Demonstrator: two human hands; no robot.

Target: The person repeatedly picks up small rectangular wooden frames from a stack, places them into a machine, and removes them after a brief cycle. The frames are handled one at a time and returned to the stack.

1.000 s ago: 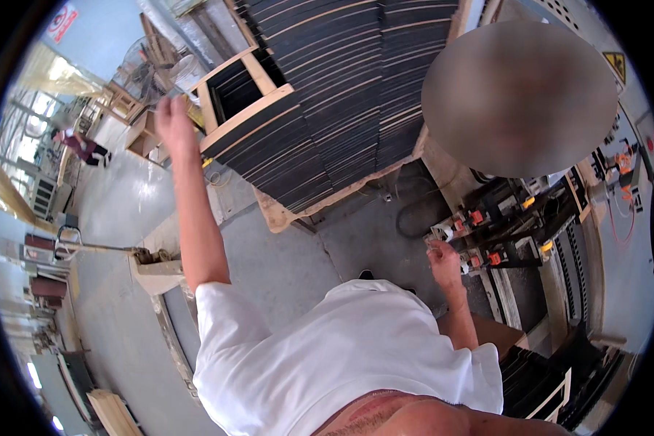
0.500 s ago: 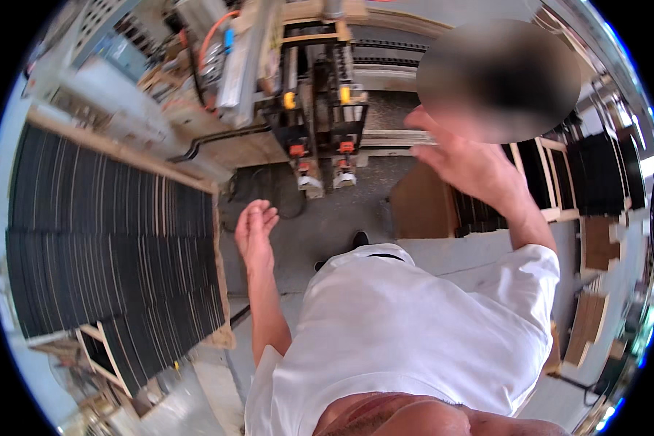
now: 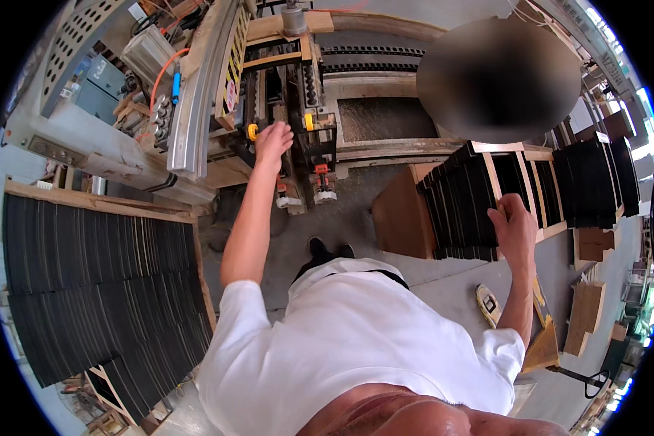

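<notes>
My left hand [image 3: 274, 142] reaches forward over the machine's clamp section, its fingers curled beside a yellow knob [image 3: 252, 131]. Whether it grips any part there is hidden. A second yellow knob [image 3: 309, 121] sits just to its right. Below the hand, orange-red clamps [image 3: 321, 174] with pale ends point toward me. My right hand [image 3: 517, 229] is at the right, fingers bent in and thumb close to them, in front of a row of black panels with pale wooden frames [image 3: 491, 176]. Anything between those fingers is too small to make out.
A large stack of black panels [image 3: 94, 254] stands on the left. The machine's long rails [image 3: 385, 149] run across the back. At the right are a brown board [image 3: 403, 211] and a yellow pallet-jack part [image 3: 541, 345] on the floor. A blurred oval covers the upper right.
My left hand has moved forward and up to the machine's clamps. My right hand has drawn back and lower right, fingers now curled. The view has shifted, showing more floor at right.
</notes>
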